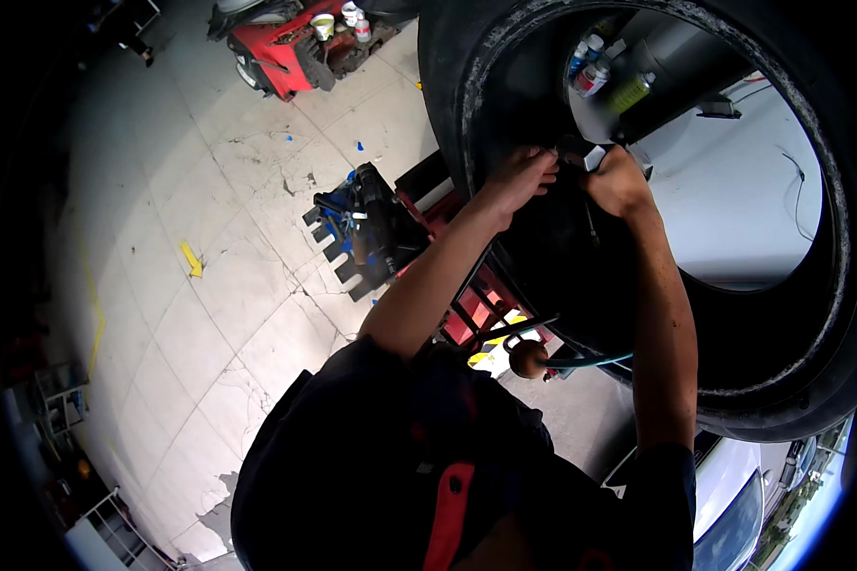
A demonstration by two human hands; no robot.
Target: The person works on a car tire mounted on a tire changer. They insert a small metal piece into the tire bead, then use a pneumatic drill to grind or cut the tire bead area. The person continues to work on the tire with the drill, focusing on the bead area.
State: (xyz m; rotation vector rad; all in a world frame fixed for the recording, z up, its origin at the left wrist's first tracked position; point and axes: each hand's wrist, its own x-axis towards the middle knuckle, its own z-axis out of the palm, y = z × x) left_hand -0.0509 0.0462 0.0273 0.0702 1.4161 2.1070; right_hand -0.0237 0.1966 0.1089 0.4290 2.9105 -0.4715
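Note:
A large black tire (781, 419) stands upright in front of me at the right, and both hands reach into its hollow. My left hand (524, 186) is closed, fingertips pinched together at the inner wall; what they hold, if anything, is too dark to make out. Close beside it, my right hand (621, 186) is wrapped round a small dark piece with a pale, flat patch (594, 158). A thin dark rod or cord (592, 224) hangs just under the right hand. Shadow inside the tire hides the fingertips' contact.
Left of the tire stands a black tool tray (362, 238) with tools. A round brown knob (528, 360) and a teal hose (586, 362) lie below my forearms. Spray cans (628, 92) show through the tire's opening. A red machine (295, 57) stands far left; a white car (733, 485) lower right.

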